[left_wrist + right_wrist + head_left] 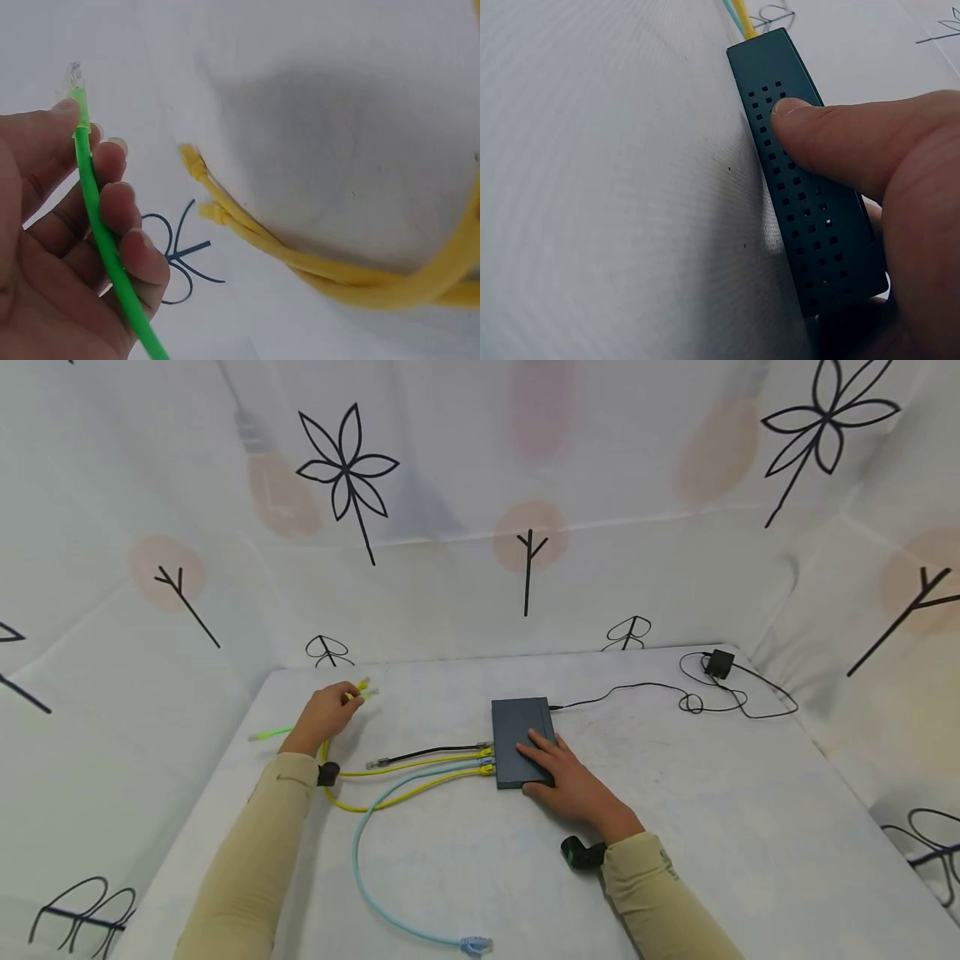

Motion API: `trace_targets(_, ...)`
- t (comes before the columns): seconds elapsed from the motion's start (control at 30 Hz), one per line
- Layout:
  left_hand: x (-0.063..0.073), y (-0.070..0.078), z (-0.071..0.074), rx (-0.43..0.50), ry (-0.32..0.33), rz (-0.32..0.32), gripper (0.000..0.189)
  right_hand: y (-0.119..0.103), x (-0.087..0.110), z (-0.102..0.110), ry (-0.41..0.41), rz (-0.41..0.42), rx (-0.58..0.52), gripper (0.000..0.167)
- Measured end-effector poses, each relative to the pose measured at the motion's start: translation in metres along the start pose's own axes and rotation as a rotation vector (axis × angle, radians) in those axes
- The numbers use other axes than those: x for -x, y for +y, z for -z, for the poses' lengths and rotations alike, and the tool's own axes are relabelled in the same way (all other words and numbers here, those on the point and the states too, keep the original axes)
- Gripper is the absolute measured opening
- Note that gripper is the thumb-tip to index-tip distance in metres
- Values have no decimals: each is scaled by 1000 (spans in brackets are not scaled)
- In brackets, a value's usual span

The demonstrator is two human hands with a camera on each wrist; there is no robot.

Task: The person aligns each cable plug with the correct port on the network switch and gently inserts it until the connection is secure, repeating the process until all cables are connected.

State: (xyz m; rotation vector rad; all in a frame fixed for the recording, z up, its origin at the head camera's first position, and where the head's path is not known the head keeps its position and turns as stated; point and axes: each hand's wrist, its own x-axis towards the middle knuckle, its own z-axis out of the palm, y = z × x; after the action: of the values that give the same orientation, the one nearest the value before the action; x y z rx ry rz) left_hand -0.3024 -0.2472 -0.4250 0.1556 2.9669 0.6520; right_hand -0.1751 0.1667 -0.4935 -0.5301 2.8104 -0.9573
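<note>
My left hand (326,714) pinches a green network cable (109,255) between thumb and fingers, close behind its clear plug (75,75). Beside that hand, apart from it, lie the ends of two yellow network cables (322,277). My right hand (570,777) rests on a dark network switch (517,727), fingers spread over its top. The thumb (825,139) presses against the vented side. Into the switch's left side run the yellow cables, a light blue cable (358,847) and a short black cable (427,752).
A black power adapter (718,664) lies at the back right, its thin cord (622,689) looping over the white table (675,777) to the switch. The blue cable's loose plug (475,946) is at the front edge of view. Printed white cloth (450,585) surrounds the table.
</note>
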Motion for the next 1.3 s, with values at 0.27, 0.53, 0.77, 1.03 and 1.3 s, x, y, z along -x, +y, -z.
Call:
trace_targets(0.27,4,17,-4,-23,-15,-89,31,0,0,0,3,-1,-2,64)
trace_targets(0.53,7,32,-11,-20,-47,-92,33,-4,0,2,9,-3,-8,63)
trace_targets(0.77,9,42,-20,-16,-51,-137,30,-4,0,2,7,-3,-5,63)
trace_targets(1.03,11,54,-31,-8,-84,-159,28,-3,0,1,6,-9,3,63)
trace_targets(1.3,14,66,-43,8,-114,-177,27,-3,0,1,-16,-16,6,63)
